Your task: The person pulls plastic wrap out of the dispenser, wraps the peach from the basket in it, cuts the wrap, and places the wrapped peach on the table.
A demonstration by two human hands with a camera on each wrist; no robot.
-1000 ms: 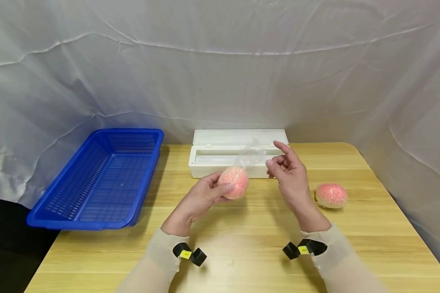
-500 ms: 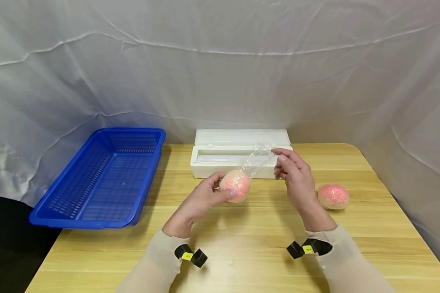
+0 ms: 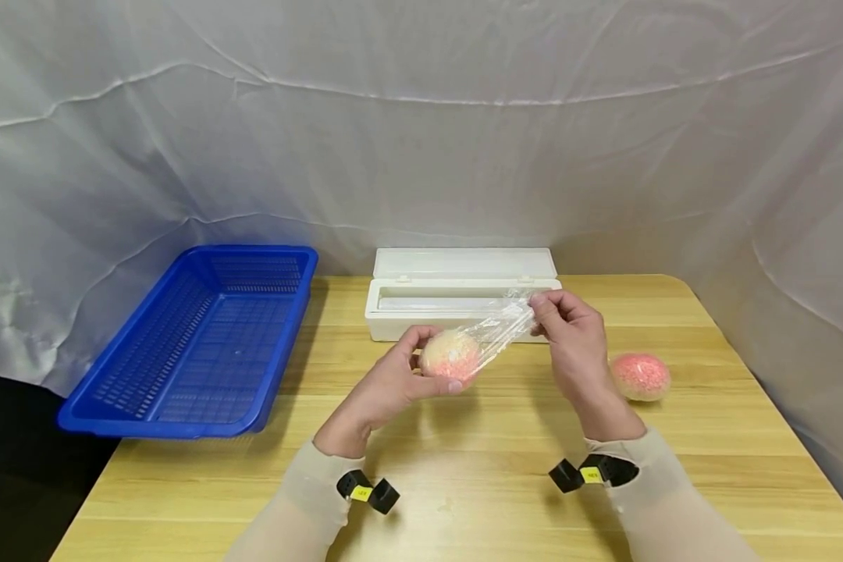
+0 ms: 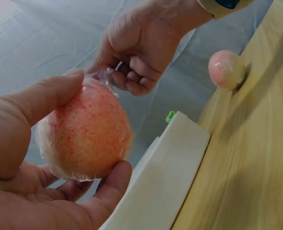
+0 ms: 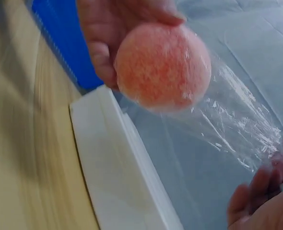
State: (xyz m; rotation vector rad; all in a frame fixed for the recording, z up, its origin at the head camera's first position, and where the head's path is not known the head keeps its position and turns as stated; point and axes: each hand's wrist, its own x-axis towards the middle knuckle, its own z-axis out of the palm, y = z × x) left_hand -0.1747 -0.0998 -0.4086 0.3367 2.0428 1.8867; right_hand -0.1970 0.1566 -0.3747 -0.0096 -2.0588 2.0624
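Observation:
A pink and cream peach (image 3: 451, 356) is held in my left hand (image 3: 393, 382), thumb on its near side and fingers around the far side. Clear plastic wrap (image 3: 500, 324) covers the peach and stretches in a twisted tail toward the upper right. The thumb and fingers of my right hand (image 3: 576, 336) pinch the end of that tail. In the left wrist view the film lies tight over the peach's skin (image 4: 86, 129). A second wrapped peach (image 3: 641, 376) rests on the table beside my right wrist.
A white cling film box (image 3: 393, 326) stands behind the hands, its lid (image 3: 464, 262) raised. On the left is a blue plastic basket (image 3: 253, 390). The wooden table (image 3: 449, 499) runs up to a grey cloth backdrop (image 3: 421, 172).
My right hand, at first apart from the wrap's tail, has taken hold of its end and drawn it taut to the right. The peach has turned in my left hand.

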